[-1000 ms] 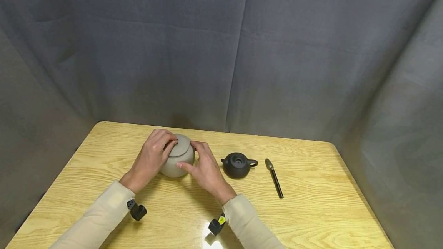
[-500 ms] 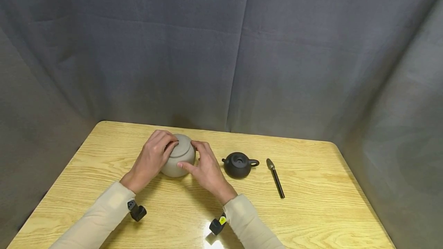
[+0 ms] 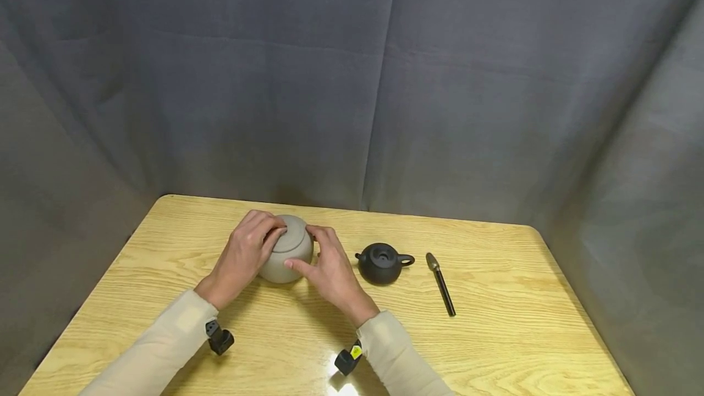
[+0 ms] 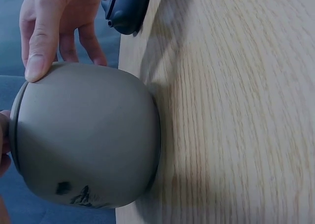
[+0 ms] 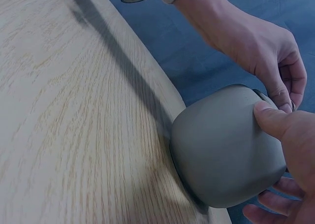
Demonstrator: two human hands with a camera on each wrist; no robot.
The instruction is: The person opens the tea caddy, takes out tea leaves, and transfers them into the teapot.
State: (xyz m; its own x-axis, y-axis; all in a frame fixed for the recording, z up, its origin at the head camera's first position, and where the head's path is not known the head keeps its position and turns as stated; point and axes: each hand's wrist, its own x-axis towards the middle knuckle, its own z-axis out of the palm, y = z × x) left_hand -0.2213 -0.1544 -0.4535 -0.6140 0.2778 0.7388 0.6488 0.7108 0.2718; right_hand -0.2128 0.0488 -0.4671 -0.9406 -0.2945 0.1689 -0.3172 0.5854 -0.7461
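Note:
A round grey ceramic jar stands on the table, its flat lid seated on top. My left hand is at the top of the lid, finger and thumb pinching its small knob, which the fingers mostly hide. My right hand grips the jar's right side, thumb on the near face and fingers round the back. Dark painted marks show low on the jar in the left wrist view. In the right wrist view, the left hand pinches at the lid while the right thumb presses the jar's wall.
To the right of the jar sits a small black teapot, handle pointing right. Beyond it lies a slim utensil with a black handle and shiny rounded head. Grey curtains surround the wooden table at the back and sides.

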